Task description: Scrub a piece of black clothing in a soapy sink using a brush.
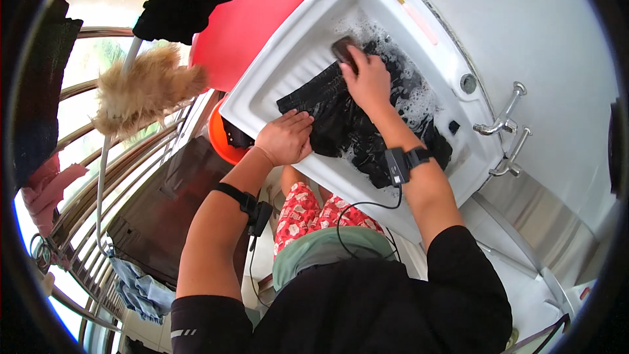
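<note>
Wet black cloth, apparently a garment [327,115], is spread over the ribbed slope of a white laundry sink [262,69] and runs down into foamy water [419,101]. My right hand [368,82] is closed round a dark brown scrubbing brush [344,52], blurred a little by motion, at the cloth's far edge. The brush's underside is hidden. At the near left edge of the cloth, my left hand [286,137] presses down with its fingers laid out over the fabric.
Two metal taps [501,121] jut from the wall at right. A pale pink toothbrush-like stick [413,13] lies on the sink's far ledge. Beyond the sink's left side are a large pink basin [252,16] and an orange bucket [223,137]. A fluffy tan duster [144,85] hangs by the window bars.
</note>
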`<state>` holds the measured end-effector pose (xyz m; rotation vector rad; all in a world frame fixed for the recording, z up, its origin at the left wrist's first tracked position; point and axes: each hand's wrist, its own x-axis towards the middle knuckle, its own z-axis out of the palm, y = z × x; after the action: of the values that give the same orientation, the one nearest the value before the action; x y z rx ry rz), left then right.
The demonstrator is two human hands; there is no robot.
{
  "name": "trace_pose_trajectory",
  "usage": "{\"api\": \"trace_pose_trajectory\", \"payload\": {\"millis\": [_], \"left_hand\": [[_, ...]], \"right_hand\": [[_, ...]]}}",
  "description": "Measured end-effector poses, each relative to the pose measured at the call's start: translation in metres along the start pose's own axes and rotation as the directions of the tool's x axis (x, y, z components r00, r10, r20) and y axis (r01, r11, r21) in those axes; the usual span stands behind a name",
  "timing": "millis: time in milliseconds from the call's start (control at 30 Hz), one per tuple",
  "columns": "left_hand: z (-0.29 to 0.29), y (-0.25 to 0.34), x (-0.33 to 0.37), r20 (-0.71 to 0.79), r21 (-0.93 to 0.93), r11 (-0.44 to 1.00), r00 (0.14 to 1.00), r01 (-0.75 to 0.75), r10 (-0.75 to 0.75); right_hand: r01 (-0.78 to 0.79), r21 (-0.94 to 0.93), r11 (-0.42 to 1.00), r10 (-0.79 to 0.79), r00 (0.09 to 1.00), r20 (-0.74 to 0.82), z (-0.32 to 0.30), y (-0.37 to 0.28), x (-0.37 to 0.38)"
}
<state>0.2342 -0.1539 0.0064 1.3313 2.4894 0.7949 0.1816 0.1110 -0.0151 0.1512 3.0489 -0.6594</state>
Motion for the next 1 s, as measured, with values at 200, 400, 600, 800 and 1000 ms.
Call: {"api": "trace_pose_trajectory", "payload": {"millis": [200,400,600,800,1000], "left_hand": [[-0.005,0.009,0.008,-0.109,0.139,0.961,0.969,0.237,-0.223],[0.0,-0.001,-0.008,-0.097,0.056,0.998,0.995,0.003,0.002],[-0.038,0.017,0.028,0.664,0.017,0.964,0.718,0.267,-0.21],[0.0,0.002,-0.005,0.071,0.035,0.999,0.997,-0.013,0.01],[-0.018,0.015,0.005,0.374,0.095,0.981,0.907,0.17,-0.193]], "right_hand": [[-0.186,-0.091,0.978,0.156,0.95,-0.27,0.013,0.098,-0.042],[-0.174,0.004,0.985,0.173,0.973,-0.15,0.005,0.027,-0.04],[0.426,0.181,0.886,-0.439,0.897,0.039,-0.007,-0.069,-0.058],[0.266,0.021,0.964,-0.267,0.96,0.086,-0.006,-0.066,-0.001],[0.315,0.097,0.944,-0.328,0.928,0.175,-0.008,-0.068,-0.018]]}}
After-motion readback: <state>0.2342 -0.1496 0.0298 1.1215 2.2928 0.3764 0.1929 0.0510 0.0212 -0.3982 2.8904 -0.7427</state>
